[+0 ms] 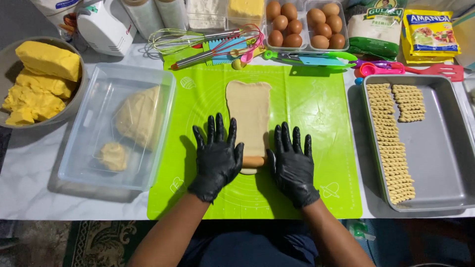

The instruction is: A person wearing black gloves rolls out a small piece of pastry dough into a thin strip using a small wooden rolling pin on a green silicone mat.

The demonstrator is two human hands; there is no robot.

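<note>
Covering white table (29, 188), green mat (316, 113)

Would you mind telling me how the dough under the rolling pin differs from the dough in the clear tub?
The dough on the mat is rolled into a flat, long sheet; the dough in the tub is a thick lump with a smaller ball beside it. The sheet lies bare on the green mat, under the hands; the lump sits untouched inside the tub. Both are pale beige.

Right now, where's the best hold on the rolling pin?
By its two ends, from above. The rolling pin lies crosswise over the near end of the dough strip; left hand and right hand press flat on either side, only its middle showing.
</note>
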